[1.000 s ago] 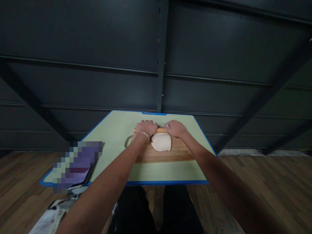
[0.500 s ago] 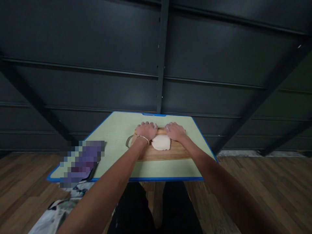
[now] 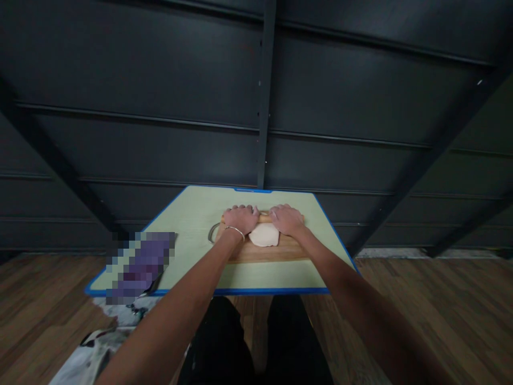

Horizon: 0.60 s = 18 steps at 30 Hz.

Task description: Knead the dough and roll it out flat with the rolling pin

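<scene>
A wooden rolling pin (image 3: 264,218) lies crosswise near the far side of a wooden cutting board (image 3: 256,254). My left hand (image 3: 241,218) is closed over its left part, a bracelet at the wrist. Over the right part, my right hand (image 3: 287,218) has its fingers curled round the pin. Between my wrists a pale, flattened piece of dough (image 3: 264,235) rests on the board. The dough's far edge meets the pin, and a bit of pale dough shows just beyond it. A metal ring handle (image 3: 212,233) sticks out at the board's left end.
The board rests on a pale green folding table (image 3: 192,214) with a blue rim. A blurred-out purple item (image 3: 146,262) lies on its left side. Light cloth (image 3: 100,342) hangs or lies below the left corner. A dark panelled wall (image 3: 180,149) rises behind the table.
Both hands still hold the rolling pin, which sits slightly farther toward the board's far edge, with some dough now showing beyond it. The camera view has shifted slightly.
</scene>
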Tool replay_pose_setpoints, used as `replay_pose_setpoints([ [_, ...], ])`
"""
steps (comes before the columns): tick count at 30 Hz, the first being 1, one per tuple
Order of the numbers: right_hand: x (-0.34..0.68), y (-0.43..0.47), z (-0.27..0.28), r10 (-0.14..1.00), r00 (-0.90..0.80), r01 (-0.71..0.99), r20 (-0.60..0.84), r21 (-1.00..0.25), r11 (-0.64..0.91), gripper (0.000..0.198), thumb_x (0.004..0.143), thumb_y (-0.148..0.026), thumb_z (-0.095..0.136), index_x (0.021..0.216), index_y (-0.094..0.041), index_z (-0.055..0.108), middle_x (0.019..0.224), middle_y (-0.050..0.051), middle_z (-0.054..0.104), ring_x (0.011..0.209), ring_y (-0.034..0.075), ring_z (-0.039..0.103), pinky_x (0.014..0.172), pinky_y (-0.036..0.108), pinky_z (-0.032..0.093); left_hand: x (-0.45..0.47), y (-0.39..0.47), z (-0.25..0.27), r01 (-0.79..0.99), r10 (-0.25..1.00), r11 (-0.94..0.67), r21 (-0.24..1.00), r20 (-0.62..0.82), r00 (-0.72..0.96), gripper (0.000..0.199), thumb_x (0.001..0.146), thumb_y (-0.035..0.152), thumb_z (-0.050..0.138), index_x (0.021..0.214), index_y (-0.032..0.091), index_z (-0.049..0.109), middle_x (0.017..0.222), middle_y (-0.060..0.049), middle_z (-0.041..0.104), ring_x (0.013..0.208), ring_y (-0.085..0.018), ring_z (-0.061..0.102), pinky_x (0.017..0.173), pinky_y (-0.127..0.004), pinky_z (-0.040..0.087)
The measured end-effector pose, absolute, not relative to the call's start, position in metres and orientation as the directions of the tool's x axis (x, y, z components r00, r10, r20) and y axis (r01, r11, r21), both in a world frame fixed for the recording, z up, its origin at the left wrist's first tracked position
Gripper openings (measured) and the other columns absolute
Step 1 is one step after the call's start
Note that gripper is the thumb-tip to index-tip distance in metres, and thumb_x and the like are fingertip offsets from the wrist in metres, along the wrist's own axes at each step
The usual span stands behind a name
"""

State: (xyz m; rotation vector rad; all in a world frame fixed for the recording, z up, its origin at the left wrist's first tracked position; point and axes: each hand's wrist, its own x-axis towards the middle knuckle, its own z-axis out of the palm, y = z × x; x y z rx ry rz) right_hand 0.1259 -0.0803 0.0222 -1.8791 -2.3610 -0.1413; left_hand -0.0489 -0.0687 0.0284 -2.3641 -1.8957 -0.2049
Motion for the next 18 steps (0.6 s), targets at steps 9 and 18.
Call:
replay_pose_setpoints([
  [9, 0.124, -0.085, 0.018, 0.962, -0.193, 0.979, 0.191, -0.026, 0.202, 0.048, 0.108, -0.040, 0.025, 0.127, -0.019, 0.065, 0.133, 0.012, 0.066, 0.128, 0.024, 0.054, 0.107, 0.038, 0.041, -0.050, -0.071, 0.026, 0.980, 0.966, -0.198, 0.001, 0.169, 0.195, 0.059, 0.104, 0.043, 0.022, 0.117, 0.017, 0.073, 0.119, -0.017, 0.073, 0.111, -0.034, 0.068, 0.090, -0.045, 0.048],
  [18, 0.123, -0.093, 0.019, 0.957, -0.207, 0.977, 0.205, -0.005, 0.213, 0.050, 0.107, -0.041, 0.025, 0.132, -0.026, 0.066, 0.158, 0.008, 0.047, 0.138, 0.026, 0.048, 0.113, 0.045, 0.038, -0.051, -0.077, 0.028, 0.979, 0.968, -0.201, 0.021, 0.159, 0.195, 0.058, 0.103, 0.044, 0.024, 0.116, 0.018, 0.074, 0.121, -0.017, 0.073, 0.112, -0.032, 0.067, 0.093, -0.044, 0.047],
])
